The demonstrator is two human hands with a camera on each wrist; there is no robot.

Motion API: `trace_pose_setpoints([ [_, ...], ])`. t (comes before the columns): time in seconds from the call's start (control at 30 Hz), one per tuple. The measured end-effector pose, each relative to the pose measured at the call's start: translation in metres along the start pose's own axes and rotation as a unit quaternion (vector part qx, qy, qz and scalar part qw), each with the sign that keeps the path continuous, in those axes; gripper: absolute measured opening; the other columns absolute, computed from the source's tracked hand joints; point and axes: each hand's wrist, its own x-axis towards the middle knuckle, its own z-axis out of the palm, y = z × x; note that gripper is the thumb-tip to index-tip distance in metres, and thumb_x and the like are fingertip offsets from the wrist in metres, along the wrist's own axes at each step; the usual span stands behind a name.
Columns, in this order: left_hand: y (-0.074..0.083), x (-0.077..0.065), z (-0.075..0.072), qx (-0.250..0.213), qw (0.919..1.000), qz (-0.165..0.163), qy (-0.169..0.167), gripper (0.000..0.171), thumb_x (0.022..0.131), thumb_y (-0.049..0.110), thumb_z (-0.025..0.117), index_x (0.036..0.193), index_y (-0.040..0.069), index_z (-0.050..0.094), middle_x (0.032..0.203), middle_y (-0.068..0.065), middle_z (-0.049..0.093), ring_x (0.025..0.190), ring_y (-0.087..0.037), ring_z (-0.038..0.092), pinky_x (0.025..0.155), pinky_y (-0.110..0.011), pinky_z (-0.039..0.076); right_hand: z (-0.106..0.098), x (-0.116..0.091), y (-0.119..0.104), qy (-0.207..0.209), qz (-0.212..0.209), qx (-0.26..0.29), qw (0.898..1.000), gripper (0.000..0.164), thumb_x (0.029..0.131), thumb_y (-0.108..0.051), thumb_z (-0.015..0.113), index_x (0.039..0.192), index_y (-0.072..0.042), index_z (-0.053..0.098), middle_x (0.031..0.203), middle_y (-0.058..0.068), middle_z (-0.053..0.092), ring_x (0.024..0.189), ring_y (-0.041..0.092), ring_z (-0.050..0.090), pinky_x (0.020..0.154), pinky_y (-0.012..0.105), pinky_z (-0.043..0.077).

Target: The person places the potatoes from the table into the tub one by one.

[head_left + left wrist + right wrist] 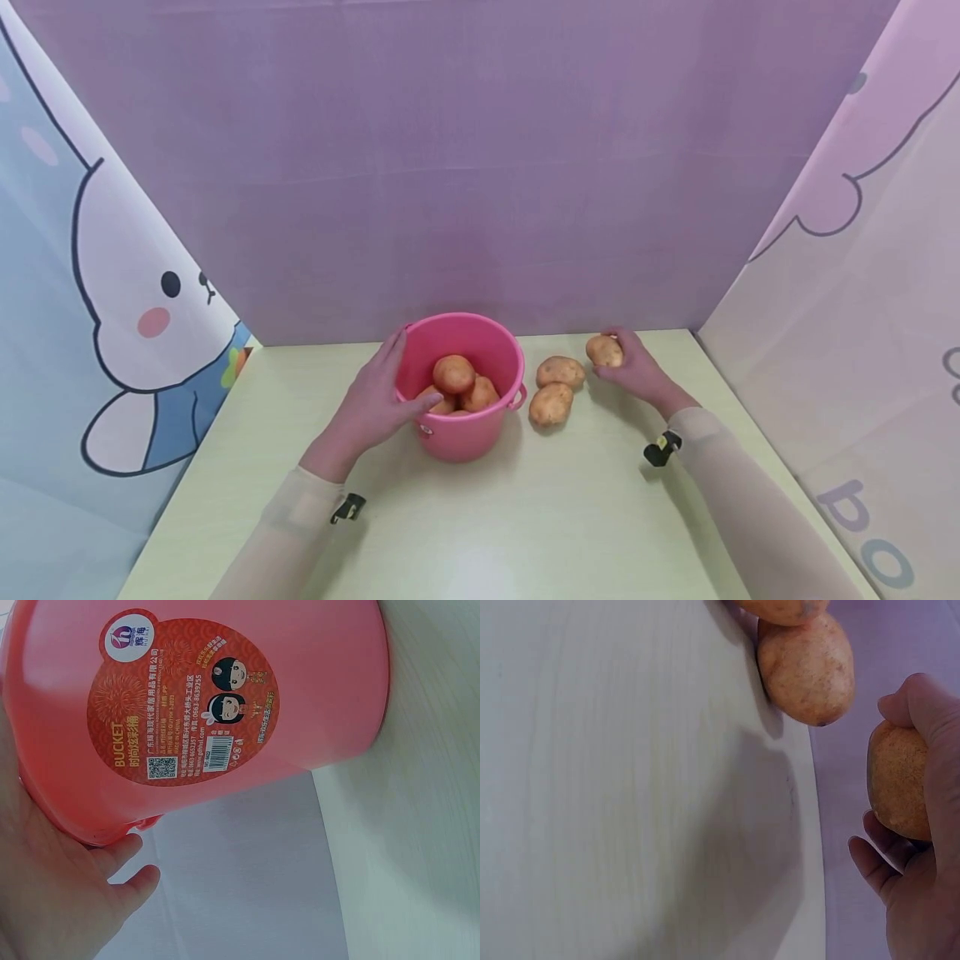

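Note:
A pink plastic bucket stands upright on the table with several potatoes inside. My left hand holds the bucket at its near-left rim, the thumb reaching over the edge and the fingers along the outside. A red round label shows on the bucket's wall in the left wrist view. To the right, my right hand grips a potato, seen between thumb and fingers in the right wrist view. Two more potatoes, one farther and one nearer, lie between bucket and right hand.
The pale wood-grain table ends at a purple cloth backdrop just behind the bucket. Printed cloth panels border it, a cartoon one on the left and a pale one on the right.

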Motion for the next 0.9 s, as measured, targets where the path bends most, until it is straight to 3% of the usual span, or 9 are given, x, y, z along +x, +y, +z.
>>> trace_pose_setpoints([
  [0.33, 0.001, 0.0, 0.0, 0.001, 1.0, 0.001, 0.002, 0.121, 0.089, 0.06, 0.087, 0.179, 0.018, 0.018, 0.182, -0.007, 0.024, 0.16, -0.041, 0.035, 0.107, -0.066, 0.056, -0.006, -0.002, -0.02, -0.006, -0.02, -0.004, 1.0, 0.071, 0.093, -0.015, 0.087, 0.151, 0.0, 0.048, 0.139, 0.022, 0.058, 0.12, 0.037, 0.062, 0.101, 0.05, 0.052],
  [0.6, 0.001, 0.0, -0.001, -0.003, 1.0, 0.003, 0.002, 0.124, 0.087, 0.072, 0.083, 0.179, 0.018, 0.018, 0.182, -0.006, 0.025, 0.16, -0.04, 0.036, 0.106, -0.065, 0.057, -0.006, 0.0, -0.033, -0.01, -0.048, -0.012, 0.999, 0.067, 0.092, -0.014, 0.088, 0.147, -0.003, 0.053, 0.135, 0.018, 0.063, 0.116, 0.033, 0.064, 0.1, 0.048, 0.052],
  [0.9, 0.0, -0.001, -0.001, -0.006, 0.9999, 0.007, 0.004, 0.123, 0.088, 0.072, 0.082, 0.179, 0.018, 0.018, 0.182, -0.006, 0.025, 0.16, -0.04, 0.036, 0.107, -0.065, 0.057, -0.004, 0.001, -0.051, -0.021, -0.058, -0.012, 0.998, 0.071, 0.092, -0.015, 0.089, 0.15, -0.005, 0.051, 0.138, 0.016, 0.061, 0.117, 0.032, 0.064, 0.1, 0.048, 0.053],
])
